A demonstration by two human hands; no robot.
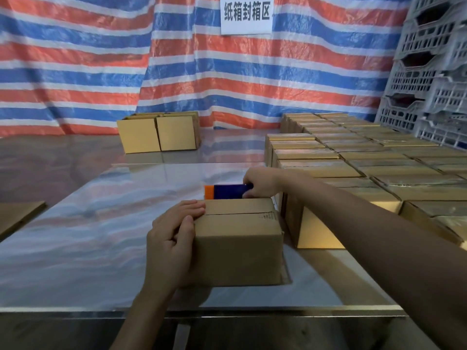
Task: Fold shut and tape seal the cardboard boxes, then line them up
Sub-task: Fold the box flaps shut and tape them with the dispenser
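A brown cardboard box (240, 238) stands on the shiny table (101, 236) in front of me, its top flaps folded shut with a seam across the middle. My left hand (174, 238) holds its left end, fingers laid over the top edge and thumb on the front side. Behind the box my right hand (260, 181) grips a blue and orange tape dispenser (225, 191), which lies just past the box's far edge. No tape shows on the seam.
Rows of closed boxes (366, 168) fill the right side of the table. Two boxes (158, 132) stand at the back centre. A flat cardboard piece (17, 214) lies at the left edge. White plastic crates (429, 72) are stacked at the far right.
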